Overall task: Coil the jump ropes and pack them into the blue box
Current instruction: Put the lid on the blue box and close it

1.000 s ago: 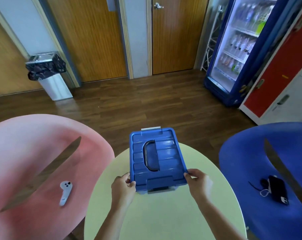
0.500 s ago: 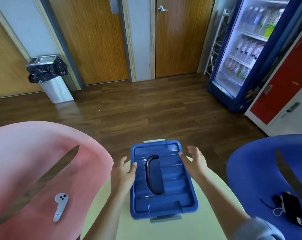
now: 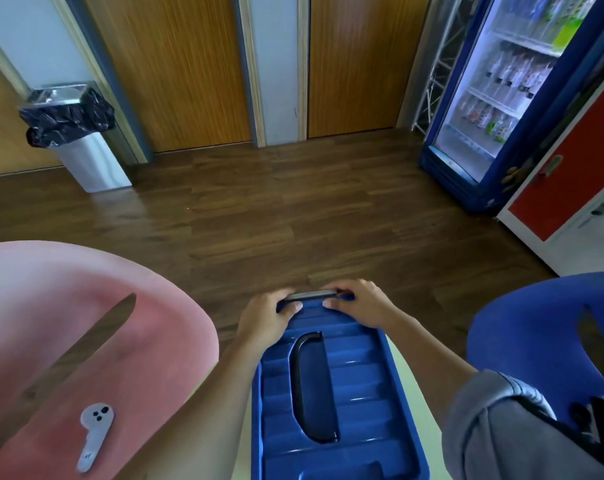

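The blue box [image 3: 331,393] stands on a pale round table [image 3: 405,365] with its ribbed lid on. Its long axis runs away from the person, and its far end reaches the table's far edge. A black carry handle [image 3: 302,382] lies folded flat in a recess along the middle of the lid. At the far end of the lid a grey latch [image 3: 311,295] sits across the rim. The left hand [image 3: 266,317] grasps the box's far left corner, with its fingers curled over the rim at the latch's left end and its thumb lying on top of the lid. The right hand [image 3: 357,303] grasps the far right corner in the same way, fingers wrapped over the rim at the latch's right end. Both forearms run along the box's long sides, and a grey sleeve [image 3: 494,431] covers the right upper arm. Off the table's left edge is a pink chair [image 3: 86,323], and a white handheld controller [image 3: 94,434] lies on its seat. Off the right edge is a blue chair [image 3: 542,323] carrying a dark object [image 3: 594,424] that the sleeve partly hides, so I cannot tell what it is. Beyond the table is a dark wooden floor [image 3: 276,209]. A steel bin [image 3: 86,157] lined with a black bag stands at the far left by the wall. Two wooden doors [image 3: 176,71] fill the back, a lit drinks fridge [image 3: 501,98] stands at the far right, and a red-fronted cabinet [image 3: 570,174] is just beside it.
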Available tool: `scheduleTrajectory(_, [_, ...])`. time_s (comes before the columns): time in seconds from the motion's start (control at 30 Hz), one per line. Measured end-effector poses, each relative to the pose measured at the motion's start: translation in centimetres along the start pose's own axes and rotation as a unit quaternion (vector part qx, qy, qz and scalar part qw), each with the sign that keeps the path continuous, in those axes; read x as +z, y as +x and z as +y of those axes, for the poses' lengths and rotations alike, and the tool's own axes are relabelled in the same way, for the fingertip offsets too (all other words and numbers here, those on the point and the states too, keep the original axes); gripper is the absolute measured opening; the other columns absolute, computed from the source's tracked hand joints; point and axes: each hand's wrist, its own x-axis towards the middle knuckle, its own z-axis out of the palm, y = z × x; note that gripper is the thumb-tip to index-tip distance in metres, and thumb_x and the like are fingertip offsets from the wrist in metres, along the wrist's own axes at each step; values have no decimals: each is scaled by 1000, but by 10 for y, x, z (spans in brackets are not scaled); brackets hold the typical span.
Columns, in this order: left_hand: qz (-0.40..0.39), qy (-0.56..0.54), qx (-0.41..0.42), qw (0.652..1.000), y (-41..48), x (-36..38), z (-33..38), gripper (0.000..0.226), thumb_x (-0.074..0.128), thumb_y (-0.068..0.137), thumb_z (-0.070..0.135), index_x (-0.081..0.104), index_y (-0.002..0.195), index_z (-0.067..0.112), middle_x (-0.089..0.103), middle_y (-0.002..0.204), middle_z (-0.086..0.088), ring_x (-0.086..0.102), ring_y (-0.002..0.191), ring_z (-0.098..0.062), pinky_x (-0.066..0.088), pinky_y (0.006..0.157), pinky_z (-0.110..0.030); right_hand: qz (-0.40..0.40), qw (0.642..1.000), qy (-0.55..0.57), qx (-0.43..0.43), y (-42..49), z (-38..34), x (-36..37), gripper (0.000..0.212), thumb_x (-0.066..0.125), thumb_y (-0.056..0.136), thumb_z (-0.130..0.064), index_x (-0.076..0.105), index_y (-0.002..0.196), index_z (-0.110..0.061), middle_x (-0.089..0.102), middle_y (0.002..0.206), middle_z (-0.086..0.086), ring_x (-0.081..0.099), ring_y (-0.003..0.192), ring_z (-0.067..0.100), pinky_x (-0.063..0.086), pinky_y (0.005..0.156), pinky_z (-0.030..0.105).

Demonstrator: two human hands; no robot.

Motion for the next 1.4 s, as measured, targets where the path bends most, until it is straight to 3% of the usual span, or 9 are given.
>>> scheduleTrajectory(0.47, [47, -91, 77, 992, -9, 1, -4, 30, 74, 82, 17, 72, 111, 23, 70, 115, 5, 59, 111, 2, 29, 86, 8, 106, 987, 122, -20, -15, 4, 12, 16, 78, 76, -29, 77, 92, -30, 72, 92, -20, 64, 91, -7, 48, 87, 15])
scheduleTrajectory(0.57, [70, -114, 79, 988, -10, 2, -4, 23, 75, 82, 23, 75, 104, 21, 73, 108, 5, 56, 99, 14, 33, 83, 7, 122, 983, 138, -6, -13, 2, 12, 14, 75, 76, -42, 78, 84, -30, 74, 86, -18, 66, 86, -5, 52, 81, 19])
scheduleTrajectory(0.8, [78, -153, 43, 984, -9, 6, -4, 17, 82, 72, 18, 78, 82, 32, 74, 85, 18, 67, 89, 2, 49, 85, -18, 98, 984, 151, 10, -9, 5, 10, 12, 85, 67, -29, 76, 73, -34, 74, 84, -16, 66, 87, -1, 53, 85, 24])
scheduleTrajectory(0.97, [64, -122, 36, 990, -9, 2, -3, 19, 81, 75, 24, 74, 79, 41, 70, 86, 26, 62, 96, 4, 37, 79, -4, 94, 989, 115, 16, -12, 3, 9, 19, 82, 71, -33, 75, 88, -38, 70, 91, -20, 63, 91, 0, 50, 83, 20])
scheduleTrajectory(1.07, [48, -104, 29, 993, -11, 0, -1, 21, 77, 79, 28, 72, 94, 42, 68, 101, 26, 57, 109, 1, 33, 80, -4, 88, 992, 88, 15, -14, 1, 9, 22, 78, 74, -36, 74, 95, -38, 69, 94, -19, 62, 92, 1, 51, 84, 20])
scheduleTrajectory(1.17, [16, -26, 54, 998, -12, -2, -3, 39, 67, 86, 38, 58, 123, 47, 64, 124, 14, 48, 127, -15, 35, 104, -31, 78, 990, 116, -3, -21, -1, 5, 37, 74, 80, -35, 67, 115, -32, 67, 113, -11, 58, 110, 5, 45, 94, 21])
scheduleTrajectory(1.23, [22, 75, 67, 995, -17, -4, -1, 46, 53, 91, 51, 49, 135, 42, 60, 131, 9, 41, 130, -22, 27, 106, -43, 91, 993, 69, -29, -30, -3, 3, 53, 70, 83, -38, 54, 132, -27, 56, 133, -5, 43, 129, 9, 33, 107, 28])
scheduleTrajectory(1.3, [65, 136, 116, 982, -30, -7, 4, 60, 38, 88, 62, 51, 137, 32, 57, 136, 6, 42, 130, -23, 28, 105, -47, 110, 991, 23, -70, -49, -8, 2, 64, 66, 83, -45, 45, 140, -23, 47, 143, -1, 31, 139, 15, 21, 118, 39])
scheduleTrajectory(1.4, [74, 58, 213, 973, -71, -8, 10, 62, 43, 85, 57, 57, 132, 20, 56, 135, -1, 47, 126, -21, 35, 107, -42, 34, 991, 13, -129, -104, -15, 5, 71, 64, 79, -56, 44, 140, -24, 47, 142, -5, 37, 135, 9, 29, 115, 36])
